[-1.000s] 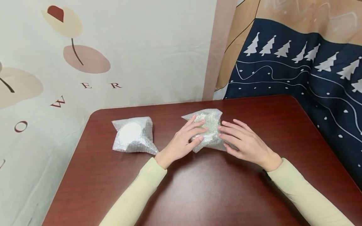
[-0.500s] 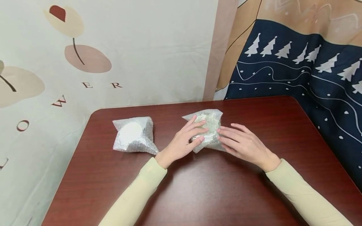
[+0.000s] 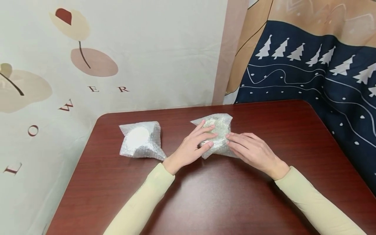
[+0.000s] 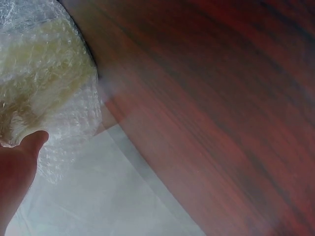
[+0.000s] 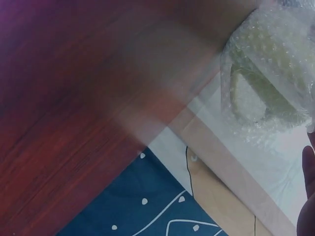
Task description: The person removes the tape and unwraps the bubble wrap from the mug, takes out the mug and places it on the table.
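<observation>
A bubble-wrapped bundle (image 3: 218, 142) with something yellowish inside lies near the back middle of the table. My left hand (image 3: 191, 148) rests on its left side and top, fingers spread and fairly straight. My right hand (image 3: 257, 151) touches its right edge with straight fingers held close together. In the left wrist view the thumb lies against the bubble wrap (image 4: 74, 113). The right wrist view catches a thumb at the edge of the picture, close to the wrapped bundle (image 5: 275, 83), where a green-yellow edge shows through. What is wrapped cannot be made out.
To the left of my left hand sits a second bubble-wrapped bundle (image 3: 139, 140) with a round white top showing. Both lie on a dark red-brown wooden table (image 3: 205, 202). A pale printed cloth (image 3: 164, 65) and a navy tree-patterned cloth (image 3: 282, 78) hang behind it.
My right hand's fingers have drawn together and moved slightly left against the bundle's edge. My left hand stays on the bundle. The head view has shifted a little.
</observation>
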Demonstrator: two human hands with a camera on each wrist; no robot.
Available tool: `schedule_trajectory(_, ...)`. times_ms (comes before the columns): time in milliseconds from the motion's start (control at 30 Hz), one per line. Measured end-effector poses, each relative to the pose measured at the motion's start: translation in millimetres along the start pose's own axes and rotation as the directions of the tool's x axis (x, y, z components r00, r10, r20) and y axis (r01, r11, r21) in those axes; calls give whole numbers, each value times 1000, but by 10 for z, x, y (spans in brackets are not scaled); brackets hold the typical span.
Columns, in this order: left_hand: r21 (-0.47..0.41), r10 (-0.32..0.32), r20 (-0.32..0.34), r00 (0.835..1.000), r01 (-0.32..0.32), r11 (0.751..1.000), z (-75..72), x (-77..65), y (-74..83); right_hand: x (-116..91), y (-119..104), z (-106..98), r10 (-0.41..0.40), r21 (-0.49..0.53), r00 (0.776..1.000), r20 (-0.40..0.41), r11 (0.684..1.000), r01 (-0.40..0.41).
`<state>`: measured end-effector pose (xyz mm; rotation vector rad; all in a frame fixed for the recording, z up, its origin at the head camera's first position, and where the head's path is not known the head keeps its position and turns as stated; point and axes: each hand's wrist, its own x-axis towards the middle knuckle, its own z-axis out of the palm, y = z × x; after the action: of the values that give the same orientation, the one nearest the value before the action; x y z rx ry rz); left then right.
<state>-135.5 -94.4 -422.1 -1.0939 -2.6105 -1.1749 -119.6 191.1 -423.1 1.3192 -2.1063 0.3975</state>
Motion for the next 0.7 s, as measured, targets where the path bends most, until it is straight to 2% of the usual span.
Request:
schedule_trajectory(433,-11,-11,8,1000,11,1000,2,2,3,5,-19,4,-34,-24,999,-35,999,33)
schedule_trajectory(700,-14,-4,9,1000,4,1000,0,2,12,14,-69,19,-12,-35,999,-50,999,10)
